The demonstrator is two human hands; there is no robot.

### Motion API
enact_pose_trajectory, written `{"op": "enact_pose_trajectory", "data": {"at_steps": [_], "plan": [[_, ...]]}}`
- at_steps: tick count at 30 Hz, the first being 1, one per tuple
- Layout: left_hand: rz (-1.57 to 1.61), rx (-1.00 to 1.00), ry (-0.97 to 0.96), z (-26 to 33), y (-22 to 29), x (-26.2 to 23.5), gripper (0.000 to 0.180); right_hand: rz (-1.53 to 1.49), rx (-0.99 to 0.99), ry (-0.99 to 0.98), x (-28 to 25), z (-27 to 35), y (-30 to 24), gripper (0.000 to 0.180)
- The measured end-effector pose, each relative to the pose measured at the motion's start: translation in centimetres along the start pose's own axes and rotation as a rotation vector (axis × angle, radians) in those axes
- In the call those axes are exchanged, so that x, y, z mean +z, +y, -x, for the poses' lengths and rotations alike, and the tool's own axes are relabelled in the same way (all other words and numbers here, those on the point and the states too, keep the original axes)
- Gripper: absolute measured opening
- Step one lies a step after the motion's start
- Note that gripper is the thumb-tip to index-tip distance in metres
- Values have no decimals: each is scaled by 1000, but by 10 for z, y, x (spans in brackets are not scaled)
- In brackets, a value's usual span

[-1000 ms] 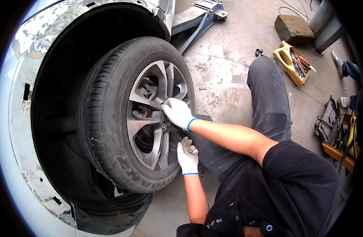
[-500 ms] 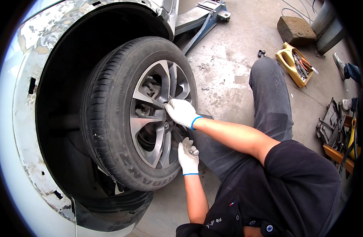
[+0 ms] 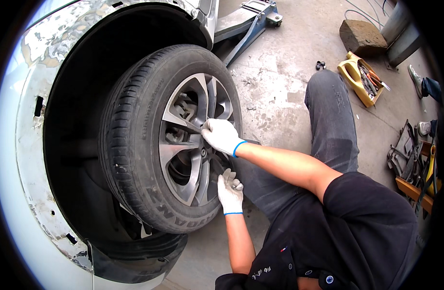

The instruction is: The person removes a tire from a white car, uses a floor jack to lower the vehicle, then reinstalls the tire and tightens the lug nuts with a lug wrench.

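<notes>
A tyre and alloy wheel (image 3: 171,156) stands in the dark wheel arch of a pale car body (image 3: 36,159). My right hand (image 3: 222,137), in a white glove with a blue cuff, presses its pinched fingertips at the wheel's hub, among the spokes. Whatever the fingertips grip is hidden behind the glove. Lower down, beside the rim's near edge, my left hand (image 3: 230,193) is palm up in a matching glove. Its fingers are curled, with one straighter; a small dark spot shows between them, too small to name.
Beyond the wheel a blue-grey floor jack (image 3: 253,34) reaches under the car. A cut-open yellow container of tools (image 3: 359,77) lies on the floor near a brown block (image 3: 362,37). At right are stacked tools and parts (image 3: 410,159), and another person's shoe (image 3: 415,79).
My right hand has shifted very slightly at the hub, its fingers staying pinched. The left hand and the wheel look the same.
</notes>
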State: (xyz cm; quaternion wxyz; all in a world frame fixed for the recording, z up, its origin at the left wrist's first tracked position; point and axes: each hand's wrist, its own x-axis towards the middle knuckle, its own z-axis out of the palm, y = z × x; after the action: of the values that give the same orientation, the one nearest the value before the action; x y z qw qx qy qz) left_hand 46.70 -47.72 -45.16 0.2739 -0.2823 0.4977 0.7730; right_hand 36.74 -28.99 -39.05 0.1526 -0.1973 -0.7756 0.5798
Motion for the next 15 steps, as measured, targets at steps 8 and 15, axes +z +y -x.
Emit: {"op": "enact_pose_trajectory", "data": {"at_steps": [8,15], "plan": [[1,-7,1,-1,-1,0,50,-127,123,7,-1,3,-7,29],[15,8,15,4,1,3,51,-64,136,46,-4,10,-6,28]]}}
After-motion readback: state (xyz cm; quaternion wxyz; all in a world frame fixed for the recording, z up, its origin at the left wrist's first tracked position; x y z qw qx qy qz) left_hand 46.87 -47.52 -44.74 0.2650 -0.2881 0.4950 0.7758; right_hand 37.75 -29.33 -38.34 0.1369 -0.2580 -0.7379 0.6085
